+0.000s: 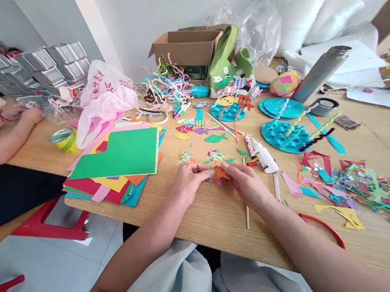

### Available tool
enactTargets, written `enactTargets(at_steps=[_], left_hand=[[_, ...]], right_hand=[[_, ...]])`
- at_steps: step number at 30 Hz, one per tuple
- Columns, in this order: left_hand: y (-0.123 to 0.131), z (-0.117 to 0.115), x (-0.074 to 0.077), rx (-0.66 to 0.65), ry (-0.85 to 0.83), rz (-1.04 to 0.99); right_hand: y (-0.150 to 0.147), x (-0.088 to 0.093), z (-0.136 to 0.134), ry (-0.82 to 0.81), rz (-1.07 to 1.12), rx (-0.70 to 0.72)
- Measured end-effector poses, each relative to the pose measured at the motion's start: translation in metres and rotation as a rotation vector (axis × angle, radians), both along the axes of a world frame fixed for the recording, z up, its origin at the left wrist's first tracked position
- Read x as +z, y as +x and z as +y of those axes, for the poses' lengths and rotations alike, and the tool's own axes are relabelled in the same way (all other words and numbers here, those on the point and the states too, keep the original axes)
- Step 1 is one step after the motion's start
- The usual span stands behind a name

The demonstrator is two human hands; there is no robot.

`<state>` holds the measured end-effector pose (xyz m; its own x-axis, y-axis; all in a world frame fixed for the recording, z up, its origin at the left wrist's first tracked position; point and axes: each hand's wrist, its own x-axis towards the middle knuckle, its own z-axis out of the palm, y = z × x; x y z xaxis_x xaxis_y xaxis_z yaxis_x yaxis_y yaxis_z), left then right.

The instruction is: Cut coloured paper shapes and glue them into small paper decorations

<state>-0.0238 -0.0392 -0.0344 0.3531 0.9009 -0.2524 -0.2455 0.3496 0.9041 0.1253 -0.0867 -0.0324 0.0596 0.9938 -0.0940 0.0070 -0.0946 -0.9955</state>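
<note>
a: state the condition of each hand.
b: your left hand [185,184] pinches the left edge of the orange paper cut-out [220,174] between thumb and fingers. your right hand [247,182] pinches its right side.
a: specify the position of the orange paper cut-out.
b: it is between your two hands, over the bench [207,220], near the front edge.
a: list the items beyond it.
b: two small heaps of paper bits [215,155] lie just past your fingers. farther back, a green paper fish [216,138] lies flat near other paper fish [184,129].
a: and at the sides?
b: to your left, a green sheet [136,150] tops a stack of coloured paper [112,184]. to your right, a white bottle [265,158] lies beside a marker [249,146]; paper scraps [375,186] lie farther right.
</note>
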Motion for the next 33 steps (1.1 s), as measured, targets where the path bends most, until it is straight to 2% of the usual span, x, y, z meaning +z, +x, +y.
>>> enactTargets(at_steps=[5, 30, 33], left_hand=[[0.001, 0.0, 0.0, -0.005, -0.001, -0.014], [0.0, -0.003, 0.011, 0.01, -0.014, -0.046], [-0.002, -0.003, 0.013, -0.04, -0.033, -0.07]], right_hand=[[0.0, 0.001, 0.0, -0.067, 0.113, 0.009], [-0.003, 0.0, 0.0, -0.083, 0.097, -0.051], [-0.003, 0.0, 0.0, -0.078, 0.114, -0.074]])
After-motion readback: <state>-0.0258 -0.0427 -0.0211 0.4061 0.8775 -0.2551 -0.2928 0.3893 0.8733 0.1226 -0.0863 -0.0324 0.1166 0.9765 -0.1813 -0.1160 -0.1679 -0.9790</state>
